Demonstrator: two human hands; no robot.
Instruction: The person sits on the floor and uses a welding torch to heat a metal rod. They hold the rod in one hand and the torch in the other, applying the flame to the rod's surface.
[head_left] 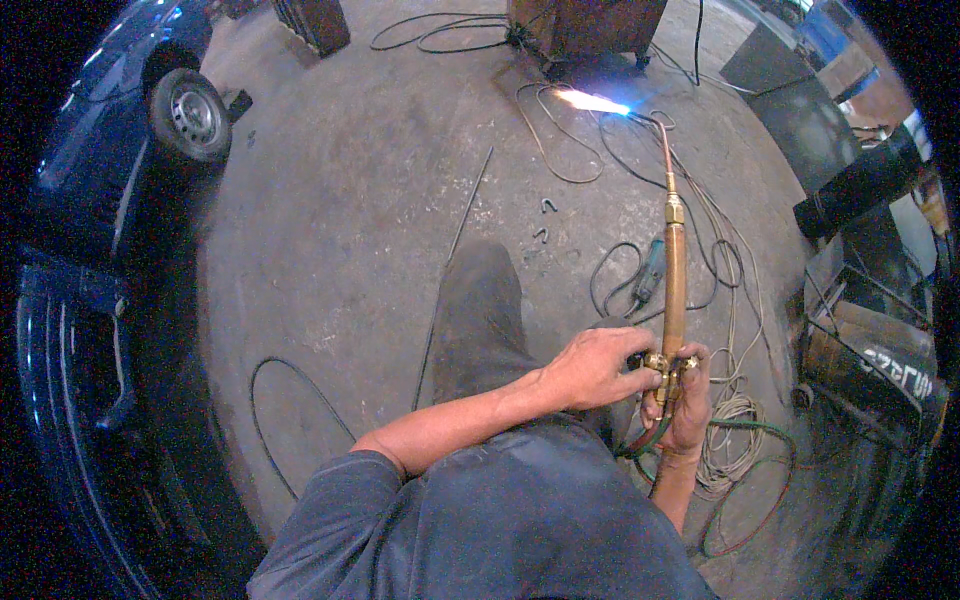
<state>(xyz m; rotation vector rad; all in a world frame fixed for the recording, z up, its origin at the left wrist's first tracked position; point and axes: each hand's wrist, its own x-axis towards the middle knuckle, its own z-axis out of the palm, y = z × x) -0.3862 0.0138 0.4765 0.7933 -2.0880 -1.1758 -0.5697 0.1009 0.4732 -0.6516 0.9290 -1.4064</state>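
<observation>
— So, where do we have the torch right now?

— We hold the brass gas torch (674, 270) out in front of us, its long tube pointing away, and a bright flame (592, 101) burns off its bent tip above the concrete floor (350, 200).

— And our hands?

— Our right hand (688, 405) is wrapped around the handle from below, closed on it. Our left hand (597, 368) reaches across with its fingertips pinched on a valve knob at the handle's base, so both hands sit together on the torch.

— What lies around us?

— Our grey trouser leg (480, 310) stretches forward. Coiled hoses and cables (735, 440) lie on the floor just right of our hands, with an angle grinder (650, 272) beyond them. A thin metal rod (455, 250) lies left of our leg, and a dark car (110, 130) stands at the far left.
</observation>
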